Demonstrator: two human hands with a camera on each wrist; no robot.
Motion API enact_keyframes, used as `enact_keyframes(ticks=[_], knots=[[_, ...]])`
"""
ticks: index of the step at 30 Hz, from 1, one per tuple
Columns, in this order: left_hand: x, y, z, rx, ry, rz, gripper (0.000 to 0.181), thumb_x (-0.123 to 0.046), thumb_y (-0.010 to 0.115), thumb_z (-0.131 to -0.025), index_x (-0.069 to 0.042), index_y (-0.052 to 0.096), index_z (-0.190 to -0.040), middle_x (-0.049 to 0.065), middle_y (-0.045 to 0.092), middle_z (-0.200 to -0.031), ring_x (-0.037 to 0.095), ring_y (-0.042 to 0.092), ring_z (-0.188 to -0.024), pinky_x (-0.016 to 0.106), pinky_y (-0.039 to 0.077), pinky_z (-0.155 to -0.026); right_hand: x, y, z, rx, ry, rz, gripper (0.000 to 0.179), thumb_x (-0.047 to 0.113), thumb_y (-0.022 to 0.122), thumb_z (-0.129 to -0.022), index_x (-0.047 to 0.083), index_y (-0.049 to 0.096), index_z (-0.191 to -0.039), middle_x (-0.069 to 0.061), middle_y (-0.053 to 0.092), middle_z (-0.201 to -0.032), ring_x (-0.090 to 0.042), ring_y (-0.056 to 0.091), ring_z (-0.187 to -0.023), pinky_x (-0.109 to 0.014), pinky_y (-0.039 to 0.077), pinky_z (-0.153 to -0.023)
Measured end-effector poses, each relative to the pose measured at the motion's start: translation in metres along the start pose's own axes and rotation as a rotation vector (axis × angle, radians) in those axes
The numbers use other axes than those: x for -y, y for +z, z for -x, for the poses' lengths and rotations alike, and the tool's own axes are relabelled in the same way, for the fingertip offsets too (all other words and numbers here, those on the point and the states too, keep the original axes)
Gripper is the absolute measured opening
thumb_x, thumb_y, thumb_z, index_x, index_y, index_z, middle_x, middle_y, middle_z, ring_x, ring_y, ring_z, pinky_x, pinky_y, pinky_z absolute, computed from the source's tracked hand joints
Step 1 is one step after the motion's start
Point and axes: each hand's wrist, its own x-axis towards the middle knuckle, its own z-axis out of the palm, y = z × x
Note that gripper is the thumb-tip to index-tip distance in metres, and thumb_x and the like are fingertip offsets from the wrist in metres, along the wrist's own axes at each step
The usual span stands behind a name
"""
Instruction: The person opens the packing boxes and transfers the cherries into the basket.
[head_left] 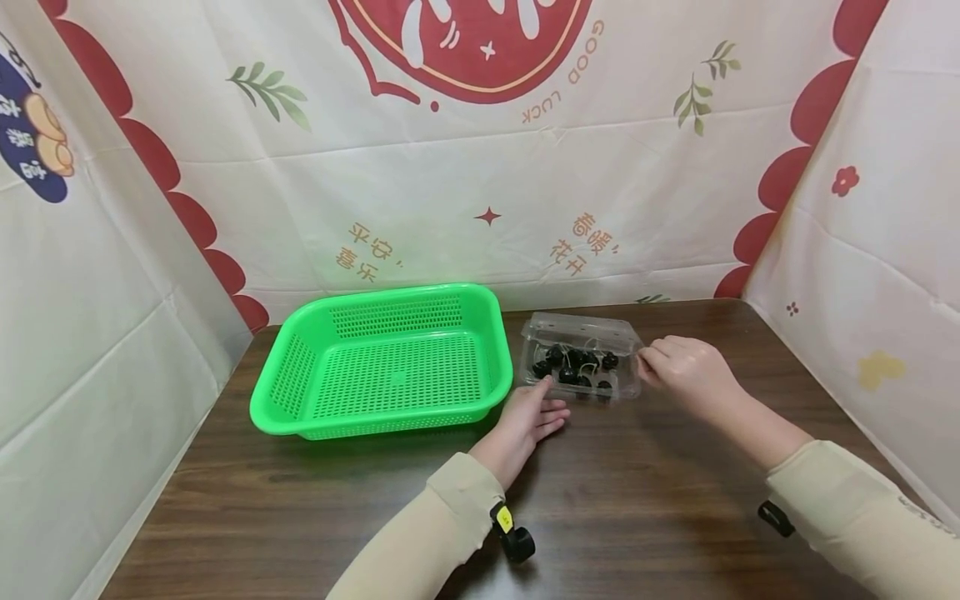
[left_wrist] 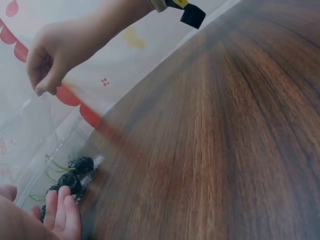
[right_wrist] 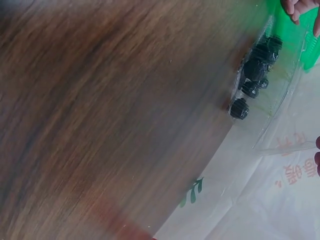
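A clear plastic box (head_left: 628,385) with a hinged lid (head_left: 577,327) stands on the table right of the green basket. Inside lie several dark cherries (head_left: 567,375) with thin green stems. My right hand (head_left: 684,371) pinches the clear lid at its right corner; the left wrist view shows thumb and finger on the thin plastic, raised above the cherries. At the near left corner of the box is my left hand (head_left: 522,421), its fingers extended along the front wall. The left wrist view shows those fingers (left_wrist: 61,212) right beside the cherries (left_wrist: 69,183).
A green plastic basket (head_left: 264,417) with slotted walls and floor stands to the left, close to the box. The brown wood table (head_left: 600,508) reaches back to a printed white cloth (head_left: 465,183), which also hangs at both sides.
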Motion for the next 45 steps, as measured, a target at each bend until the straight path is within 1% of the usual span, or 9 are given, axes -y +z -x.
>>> enact_keyframes(ticks=[3, 6, 12, 15, 21, 24, 31, 40, 45], knots=[[-0.002, -0.002, 0.002, 0.001, 0.003, 0.014, 0.054, -0.033, 0.053, -0.101, 0.004, 0.040, -0.139, 0.024, 0.066, -0.104, 0.031, 0.069, -0.090, 0.041, 0.053, -0.084, -0.003, 0.000, 0.001, -0.003, 0.011, -0.004, 0.027, 0.010, 0.047, -0.089, -0.005, 0.063, -0.072, -0.009, 0.057, -0.063, -0.024, 0.050, -0.049, -0.040, 0.044, -0.044], [-0.003, -0.004, 0.003, -0.002, 0.007, 0.025, 0.048, -0.034, 0.049, -0.102, 0.004, 0.045, -0.132, 0.025, 0.066, -0.105, 0.032, 0.068, -0.092, 0.043, 0.052, -0.086, -0.005, -0.001, 0.001, -0.009, 0.021, -0.001, 0.027, 0.010, 0.048, -0.088, -0.005, 0.064, -0.073, -0.010, 0.058, -0.063, -0.025, 0.052, -0.050, -0.041, 0.045, -0.044], [-0.002, -0.005, 0.003, -0.024, 0.019, 0.047, 0.035, -0.032, 0.044, -0.105, 0.000, 0.055, -0.114, 0.018, 0.068, -0.093, 0.023, 0.069, -0.079, 0.042, 0.053, -0.085, -0.008, -0.001, 0.001, -0.021, 0.034, 0.005, 0.026, 0.010, 0.049, -0.088, -0.005, 0.065, -0.073, -0.010, 0.060, -0.064, -0.025, 0.053, -0.050, -0.041, 0.045, -0.043], [-0.002, -0.005, 0.003, -0.032, 0.030, 0.051, 0.030, -0.030, 0.044, -0.105, -0.002, 0.056, -0.109, 0.014, 0.067, -0.088, 0.022, 0.068, -0.077, 0.041, 0.053, -0.084, -0.010, 0.001, 0.001, -0.025, 0.042, 0.011, 0.028, 0.012, 0.049, -0.089, -0.005, 0.065, -0.073, -0.010, 0.060, -0.064, -0.025, 0.054, -0.050, -0.041, 0.044, -0.043], [-0.002, -0.004, 0.001, -0.036, 0.039, 0.043, 0.024, -0.026, 0.044, -0.104, -0.005, 0.056, -0.105, 0.012, 0.067, -0.086, 0.021, 0.068, -0.076, 0.039, 0.054, -0.081, -0.015, 0.004, 0.001, -0.023, 0.056, 0.013, 0.029, 0.013, 0.049, -0.090, -0.005, 0.067, -0.076, -0.010, 0.062, -0.066, -0.026, 0.055, -0.051, -0.042, 0.045, -0.043], [-0.003, -0.003, 0.001, -0.034, 0.044, 0.033, 0.025, -0.025, 0.043, -0.105, -0.004, 0.055, -0.107, 0.015, 0.067, -0.089, 0.020, 0.068, -0.076, 0.039, 0.054, -0.080, -0.017, 0.004, 0.000, -0.019, 0.062, 0.015, 0.029, 0.013, 0.049, -0.089, -0.005, 0.069, -0.078, -0.011, 0.063, -0.067, -0.026, 0.056, -0.052, -0.042, 0.045, -0.044], [-0.004, 0.002, 0.000, -0.022, 0.051, 0.020, 0.029, -0.025, 0.039, -0.106, 0.000, 0.052, -0.114, 0.020, 0.068, -0.096, 0.032, 0.069, -0.092, 0.040, 0.054, -0.081, -0.020, 0.005, -0.005, 0.003, 0.119, 0.070, 0.025, 0.013, 0.052, -0.086, -0.004, 0.070, -0.084, -0.013, 0.065, -0.069, -0.028, 0.058, -0.054, -0.042, 0.044, -0.043], [-0.005, 0.003, -0.006, -0.028, 0.055, -0.005, 0.035, -0.028, 0.039, -0.106, 0.001, 0.051, -0.121, 0.016, 0.069, -0.092, 0.022, 0.069, -0.079, 0.039, 0.054, -0.081, -0.023, 0.007, -0.007, 0.066, 0.252, 0.122, 0.031, 0.018, 0.050, -0.087, -0.002, 0.071, -0.099, -0.014, 0.067, -0.082, -0.034, 0.061, -0.066, -0.045, 0.045, -0.049], [-0.005, 0.006, -0.007, -0.028, 0.059, -0.016, 0.037, -0.028, 0.038, -0.107, 0.003, 0.051, -0.124, 0.020, 0.069, -0.098, 0.024, 0.069, -0.082, 0.038, 0.054, -0.080, -0.024, 0.009, -0.008, 0.089, 0.330, 0.139, 0.030, 0.018, 0.054, -0.084, -0.002, 0.070, -0.102, -0.017, 0.067, -0.087, -0.037, 0.062, -0.074, -0.048, 0.047, -0.052]])
